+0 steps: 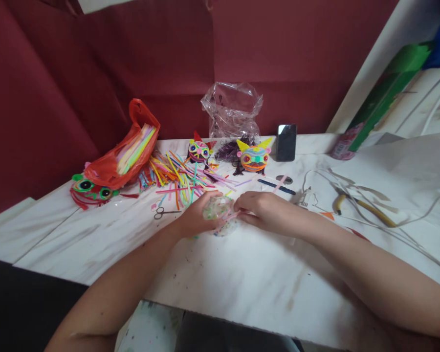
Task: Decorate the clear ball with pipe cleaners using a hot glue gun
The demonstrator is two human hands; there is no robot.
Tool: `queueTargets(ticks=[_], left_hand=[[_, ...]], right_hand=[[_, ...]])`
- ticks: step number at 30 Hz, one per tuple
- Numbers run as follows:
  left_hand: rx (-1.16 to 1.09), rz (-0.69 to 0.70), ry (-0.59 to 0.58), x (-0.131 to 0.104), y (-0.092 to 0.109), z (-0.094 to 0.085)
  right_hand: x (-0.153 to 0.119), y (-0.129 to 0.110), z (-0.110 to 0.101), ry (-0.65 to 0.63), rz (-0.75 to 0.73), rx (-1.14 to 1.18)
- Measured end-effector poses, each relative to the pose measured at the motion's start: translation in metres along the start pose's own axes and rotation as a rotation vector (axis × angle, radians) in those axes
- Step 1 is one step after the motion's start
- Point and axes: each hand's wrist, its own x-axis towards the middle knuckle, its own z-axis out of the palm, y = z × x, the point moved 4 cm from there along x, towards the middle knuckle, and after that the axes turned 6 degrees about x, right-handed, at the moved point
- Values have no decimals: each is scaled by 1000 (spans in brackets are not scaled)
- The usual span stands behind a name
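My left hand is wrapped round the side of a whitish, see-through ball with green and coloured specks, held just above the table. At the ball's right side, my right hand pinches a thin pink pipe cleaner that lies across its surface. My right fingertips are partly hidden, so the strip's end does not show. Small scissors lie left of my left hand. Beyond the ball spreads a heap of colourful pipe cleaners.
Decorated animal heads, one yellow-horned, one red-eared and one red-green, line the back and left. A red bag holds more pipe cleaners. A phone leans at the back. Yellow-handled pliers and white cables lie right.
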Motion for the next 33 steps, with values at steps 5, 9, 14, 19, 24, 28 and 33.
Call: queueTargets(ticks=[5,9,14,19,24,28,33], left_hand=[[-23,-4,11,-1,0,2],[-52,-39,-22,1,0,0],[-73,-28,-193,-1,4,-7],[-7,2,-147,0,3,-8],[-25,-30,-96,2,-3,-1],[-22,-43,-35,1,-1,0],[-56,-54,-21,-1,3,0]], right_hand=[[4,2,10,53,96,25],[5,4,14,78,163,71],[5,7,14,67,176,109],[4,8,13,63,190,115],[4,5,13,69,115,82],[5,1,15,59,27,60],[-4,-5,-34,339,-44,-13]])
